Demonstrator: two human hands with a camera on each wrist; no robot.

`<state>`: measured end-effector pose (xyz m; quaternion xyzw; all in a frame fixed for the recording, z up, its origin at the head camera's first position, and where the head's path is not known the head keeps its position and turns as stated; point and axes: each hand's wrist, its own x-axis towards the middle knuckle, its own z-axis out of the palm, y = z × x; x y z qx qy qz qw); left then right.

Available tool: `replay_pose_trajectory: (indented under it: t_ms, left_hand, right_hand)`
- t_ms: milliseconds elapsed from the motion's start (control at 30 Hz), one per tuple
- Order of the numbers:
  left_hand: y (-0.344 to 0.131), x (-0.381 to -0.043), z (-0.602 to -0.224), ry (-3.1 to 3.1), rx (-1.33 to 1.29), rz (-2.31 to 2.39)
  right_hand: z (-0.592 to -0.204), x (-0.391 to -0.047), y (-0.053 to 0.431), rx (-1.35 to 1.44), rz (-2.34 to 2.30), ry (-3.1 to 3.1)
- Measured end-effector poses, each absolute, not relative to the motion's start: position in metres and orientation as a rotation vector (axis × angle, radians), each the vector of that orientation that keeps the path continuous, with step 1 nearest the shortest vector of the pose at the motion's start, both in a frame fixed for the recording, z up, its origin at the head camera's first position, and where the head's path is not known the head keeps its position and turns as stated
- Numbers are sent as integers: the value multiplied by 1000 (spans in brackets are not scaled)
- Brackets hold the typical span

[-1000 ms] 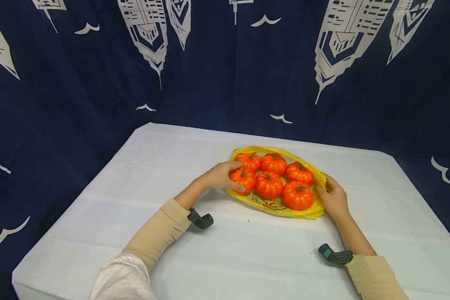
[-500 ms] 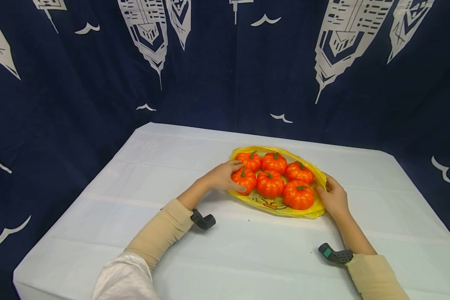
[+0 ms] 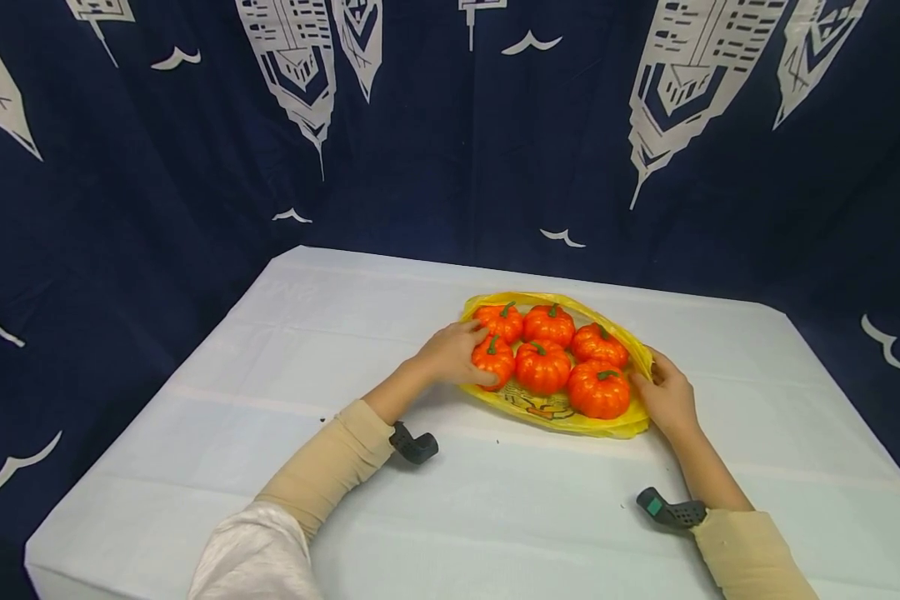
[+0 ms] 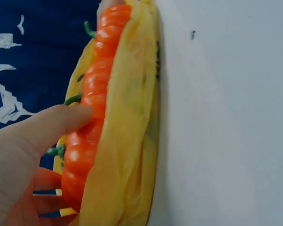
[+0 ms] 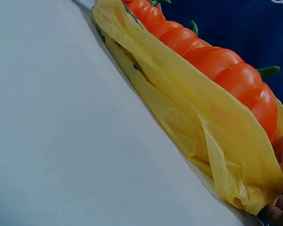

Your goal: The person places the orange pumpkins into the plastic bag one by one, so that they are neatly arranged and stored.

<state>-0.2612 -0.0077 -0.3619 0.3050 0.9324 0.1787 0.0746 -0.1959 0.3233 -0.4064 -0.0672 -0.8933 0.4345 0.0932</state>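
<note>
Several shiny orange toy pumpkins with green stems lie in two rows in a yellow plastic bag [image 3: 622, 425], whose mouth faces up. My left hand [image 3: 450, 354] holds the near-left pumpkin [image 3: 495, 364] at the bag's left end. In the left wrist view, its thumb [image 4: 68, 117] rests on the orange side and the other fingers lie behind, partly hidden. On the opposite end, my right hand [image 3: 667, 396] grips the bag's edge between thumb and fingers. The right wrist view has the crumpled bag side [image 5: 188, 113] in front of the pumpkins, with that hand only partly visible.
A white cloth covers the table [image 3: 495, 517]. Behind it hangs a dark blue curtain [image 3: 450, 167] with white building and bird prints. Dark curved devices are worn at the left wrist [image 3: 416, 446] and the right wrist [image 3: 671, 508].
My left hand has shifted slightly right, and the near-row pumpkins have slid a little right with it. The right hand and the bag's right end have stayed in place.
</note>
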Motion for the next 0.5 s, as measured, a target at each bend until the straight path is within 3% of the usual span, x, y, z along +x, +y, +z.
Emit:
replay_pose_trajectory:
  t_ms: [500]
  left_hand:
    - [-90, -272, -340, 2858, 668, 1169]
  right_hand:
    - [-387, -190, 324, -147, 1370, -2582]
